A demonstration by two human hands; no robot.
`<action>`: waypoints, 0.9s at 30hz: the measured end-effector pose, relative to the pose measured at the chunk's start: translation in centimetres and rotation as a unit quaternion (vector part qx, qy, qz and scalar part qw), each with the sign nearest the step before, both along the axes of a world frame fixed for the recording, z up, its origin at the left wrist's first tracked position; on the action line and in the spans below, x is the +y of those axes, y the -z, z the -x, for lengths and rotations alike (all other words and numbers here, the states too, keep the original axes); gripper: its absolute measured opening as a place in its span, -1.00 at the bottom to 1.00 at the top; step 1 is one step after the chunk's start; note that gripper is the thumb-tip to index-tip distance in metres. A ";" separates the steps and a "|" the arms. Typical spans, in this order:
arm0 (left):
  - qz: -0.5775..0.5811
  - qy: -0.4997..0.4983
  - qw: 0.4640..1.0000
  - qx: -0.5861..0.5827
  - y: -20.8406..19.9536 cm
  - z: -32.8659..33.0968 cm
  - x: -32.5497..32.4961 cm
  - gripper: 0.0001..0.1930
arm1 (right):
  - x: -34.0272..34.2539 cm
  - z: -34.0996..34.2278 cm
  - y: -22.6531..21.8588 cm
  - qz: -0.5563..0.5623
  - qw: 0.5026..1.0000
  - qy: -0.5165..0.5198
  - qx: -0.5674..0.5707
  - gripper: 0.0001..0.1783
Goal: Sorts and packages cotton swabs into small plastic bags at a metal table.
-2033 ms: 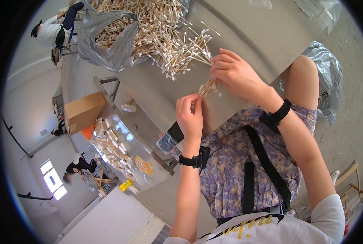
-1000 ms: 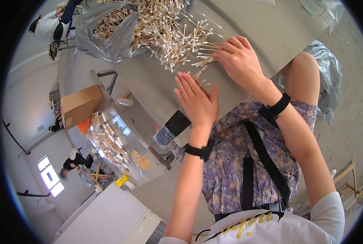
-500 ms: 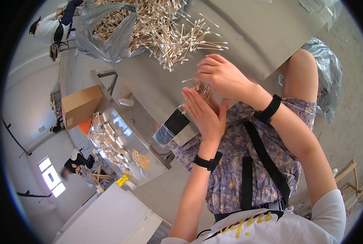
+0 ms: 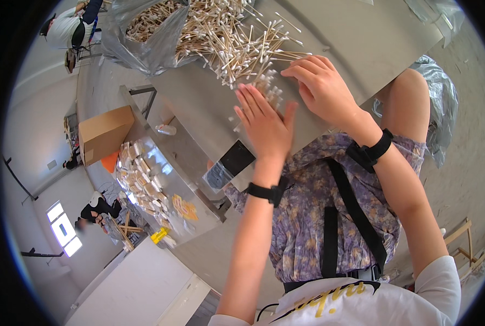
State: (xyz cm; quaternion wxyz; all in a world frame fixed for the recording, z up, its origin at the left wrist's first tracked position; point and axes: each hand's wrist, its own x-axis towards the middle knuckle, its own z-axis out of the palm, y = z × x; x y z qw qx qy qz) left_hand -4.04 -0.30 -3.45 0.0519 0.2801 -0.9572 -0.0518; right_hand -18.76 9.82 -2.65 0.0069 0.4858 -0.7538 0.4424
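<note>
My left hand [image 4: 267,125] lies flat with straight fingers and the thumb spread away. Beside and partly under it is a loose batch of cotton swabs [image 4: 267,86], smeared by motion; a few white tips show past its outer edge. How far these swabs reach under the palm is hidden. My right hand [image 4: 326,89] hovers to the right of the batch, fingers loosely bent and thumb apart, with nothing visible in it. Just beyond lies a big heap of wooden-stemmed cotton swabs [image 4: 229,46], spilling from a grey plastic bag [image 4: 158,57].
A dark, flat rectangular object [image 4: 236,157] with clear wrap [image 4: 217,176] lies at the table's [image 4: 356,43] near edge. Left, another table holds many small packets [image 4: 142,176] and a cardboard box [image 4: 106,135]. Two people [image 4: 68,32] [image 4: 98,209] are farther off.
The batch of swabs has moved away from me toward the heap, with my left hand following. My right hand has come off the batch and shifted right.
</note>
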 end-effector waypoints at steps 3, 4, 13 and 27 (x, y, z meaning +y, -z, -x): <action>-0.020 0.006 1.000 -0.006 0.1 -1.2 4.0 0.06 | 0.5 0.4 0.5 0.003 1.000 0.017 0.000 -0.65; -0.027 0.003 1.000 -0.009 -0.1 -1.7 4.7 0.07 | 0.3 0.3 0.5 0.003 1.000 0.020 -0.002 -0.66; -0.033 0.006 0.999 0.011 -0.2 -0.6 0.6 0.01 | -0.3 -0.4 0.9 0.008 1.000 0.010 -0.017 -0.67; -0.075 -0.036 0.996 -0.020 -1.4 -0.4 2.6 0.03 | 0.0 -0.2 0.4 0.003 0.999 0.012 -0.034 -0.70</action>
